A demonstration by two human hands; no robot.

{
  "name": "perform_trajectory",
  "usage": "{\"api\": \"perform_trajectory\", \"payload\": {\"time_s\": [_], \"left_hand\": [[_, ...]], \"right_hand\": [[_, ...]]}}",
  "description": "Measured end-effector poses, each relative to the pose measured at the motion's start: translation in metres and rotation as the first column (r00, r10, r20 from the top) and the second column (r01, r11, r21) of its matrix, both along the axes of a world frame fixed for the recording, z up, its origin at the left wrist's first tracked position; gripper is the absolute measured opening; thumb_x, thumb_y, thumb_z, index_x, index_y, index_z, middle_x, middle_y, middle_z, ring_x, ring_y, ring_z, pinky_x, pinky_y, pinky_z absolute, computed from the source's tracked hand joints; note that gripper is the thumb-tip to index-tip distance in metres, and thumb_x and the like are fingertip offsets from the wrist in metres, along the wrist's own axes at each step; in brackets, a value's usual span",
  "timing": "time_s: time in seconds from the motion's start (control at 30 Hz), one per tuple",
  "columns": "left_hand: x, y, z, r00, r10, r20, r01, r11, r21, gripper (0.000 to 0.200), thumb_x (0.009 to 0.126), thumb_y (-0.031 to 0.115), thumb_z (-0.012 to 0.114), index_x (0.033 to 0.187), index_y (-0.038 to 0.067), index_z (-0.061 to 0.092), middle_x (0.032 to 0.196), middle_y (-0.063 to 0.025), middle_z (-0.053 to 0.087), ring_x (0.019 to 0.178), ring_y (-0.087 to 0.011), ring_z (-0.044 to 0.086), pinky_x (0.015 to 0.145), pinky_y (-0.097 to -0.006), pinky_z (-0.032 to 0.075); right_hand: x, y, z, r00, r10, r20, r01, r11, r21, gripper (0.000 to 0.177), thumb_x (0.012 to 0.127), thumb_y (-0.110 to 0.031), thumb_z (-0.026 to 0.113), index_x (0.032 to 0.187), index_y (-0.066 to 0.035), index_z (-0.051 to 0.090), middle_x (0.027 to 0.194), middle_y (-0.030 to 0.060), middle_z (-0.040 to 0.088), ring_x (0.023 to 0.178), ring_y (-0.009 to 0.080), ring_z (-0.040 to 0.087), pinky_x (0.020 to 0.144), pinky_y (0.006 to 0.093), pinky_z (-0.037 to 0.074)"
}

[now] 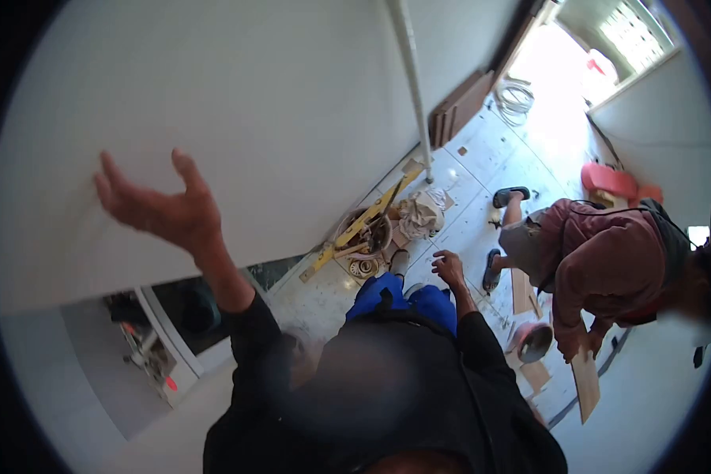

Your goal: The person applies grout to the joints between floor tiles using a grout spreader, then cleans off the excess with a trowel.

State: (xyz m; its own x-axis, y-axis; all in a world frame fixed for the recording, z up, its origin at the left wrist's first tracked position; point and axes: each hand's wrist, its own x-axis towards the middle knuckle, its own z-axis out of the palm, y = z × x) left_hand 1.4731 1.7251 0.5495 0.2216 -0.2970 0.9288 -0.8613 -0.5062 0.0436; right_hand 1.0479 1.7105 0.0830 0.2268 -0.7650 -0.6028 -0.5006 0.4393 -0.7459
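left hand (166,207): spread open beside the white wall (237,95)
right hand (449,268): loosely open, above the tiled floor (470,207)
co-worker (616,257): gripped a board (585,387)

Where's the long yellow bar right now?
Head view, near picture centre: the yellow bar slants across the bucket on the floor, left of the crumpled whitish bundle.

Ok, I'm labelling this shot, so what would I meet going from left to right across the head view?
The person's raised left hand, the white pole, the stacked brown boards, the pale coil on the floor, the red object.
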Motion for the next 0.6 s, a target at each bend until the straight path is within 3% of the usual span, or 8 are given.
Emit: {"api": "perform_trajectory", "payload": {"time_s": [0.1,0.23,0.3,0.37,0.5,0.57,0.6], "left_hand": [[0.001,-0.027,-0.006,0.991,0.111,0.079,-0.114,0.992,0.045,0.089,0.092,0.051,0.067,0.158,0.005,0.027,0.151,-0.0296,0.034,0.143,-0.0478,0.03,0.115,-0.0603,0.027],[0.016,-0.049,-0.012,0.964,0.207,0.165,-0.215,0.976,0.035,0.098,0.095,0.06,0.06,0.158,-0.003,0.02,0.147,-0.0295,0.037,0.137,-0.0469,0.035,0.112,-0.0586,0.031],[0.022,-0.052,-0.01,0.961,0.23,0.153,-0.232,0.973,-0.001,0.101,0.095,0.062,0.058,0.157,-0.007,0.018,0.143,-0.0281,0.041,0.13,-0.045,0.04,0.109,-0.057,0.034],[0.027,-0.055,-0.003,0.943,0.322,0.082,-0.32,0.947,-0.029,0.107,0.094,0.067,0.056,0.154,-0.013,0.019,0.137,-0.0316,0.045,0.128,-0.0468,0.043,0.106,-0.0565,0.038],[0.028,-0.045,0.017,0.941,0.333,-0.062,-0.338,0.935,-0.108,0.102,0.095,0.063,0.059,0.155,-0.01,0.02,0.138,-0.028,0.047,0.122,-0.0455,0.05,0.102,-0.0556,0.044],[0.001,-0.054,0.023,0.92,0.104,-0.379,-0.181,0.968,-0.175,0.113,0.088,0.075,0.057,0.165,0.015,-0.001,0.17,-0.0223,0.007,0.154,-0.0452,0.012,0.119,-0.0703,0.009],[-0.005,-0.061,0.023,0.931,0.124,-0.343,-0.189,0.968,-0.163,0.111,0.09,0.074,0.055,0.164,0.014,-0.001,0.168,-0.0249,0.01,0.154,-0.0449,0.014,0.12,-0.0683,0.012]], "right_hand": [[-0.004,-0.057,0.008,0.992,-0.119,-0.046,0.119,0.993,-0.004,0.034,0.087,-0.006,0.054,0.116,0.001,0.069,0.091,0.0161,0.075,0.073,0.0218,0.075,0.06,0.0314,0.058],[-0.027,-0.125,-0.003,0.95,-0.302,-0.076,0.302,0.953,-0.012,0.03,0.088,-0.008,0.056,0.113,0.0,0.071,0.091,0.0159,0.075,0.071,0.0217,0.075,0.062,0.0322,0.06],[-0.05,-0.156,-0.009,0.932,-0.345,-0.115,0.346,0.938,-0.01,0.028,0.089,-0.008,0.057,0.112,0.0,0.071,0.091,0.0144,0.075,0.071,0.0208,0.075,0.061,0.0317,0.06],[-0.073,-0.181,-0.017,0.867,-0.451,-0.213,0.45,0.891,-0.056,0.025,0.086,-0.012,0.061,0.106,-0.005,0.075,0.088,0.0124,0.077,0.072,0.0185,0.076,0.07,0.0313,0.06],[-0.126,-0.229,-0.032,0.77,-0.607,-0.196,0.613,0.789,-0.033,0.024,0.086,-0.012,0.06,0.103,-0.006,0.076,0.086,0.0114,0.077,0.071,0.0187,0.076,0.07,0.0308,0.06],[-0.153,-0.257,-0.038,0.727,-0.651,-0.217,0.666,0.746,-0.009,0.024,0.086,-0.013,0.059,0.102,-0.005,0.075,0.085,0.0109,0.077,0.07,0.0184,0.076,0.07,0.0304,0.06],[-0.167,-0.274,-0.047,0.701,-0.681,-0.213,0.696,0.718,-0.007,0.022,0.086,-0.016,0.06,0.098,-0.007,0.077,0.082,0.0102,0.077,0.068,0.0189,0.076,0.069,0.0318,0.06]]}}
